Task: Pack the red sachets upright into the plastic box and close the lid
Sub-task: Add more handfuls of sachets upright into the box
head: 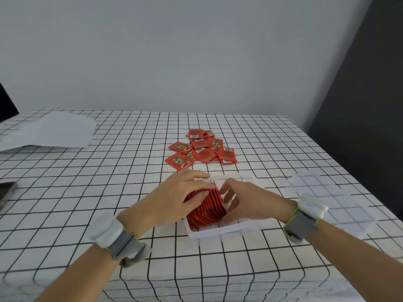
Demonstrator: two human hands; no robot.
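Note:
A white plastic box [220, 233] sits near the table's front edge. Inside it stands a row of red sachets [207, 209], packed upright and leaning. My left hand [178, 197] lies over the left end of the row, fingers pressing on the sachet tops. From the right, my right hand [246, 200] has its fingers curled against the right face of the row. Between the two hands the row is squeezed. A loose pile of red sachets [201, 150] lies flat on the cloth beyond the box. The clear lid [331, 201] rests to the right of the box.
The table has a white cloth with a black grid [109, 182]. White paper sheets [50, 131] lie at the far left. A dark phone-like object [5, 192] sits at the left edge. A dark wall panel [366, 105] rises on the right. Both wrists carry grey-white bands.

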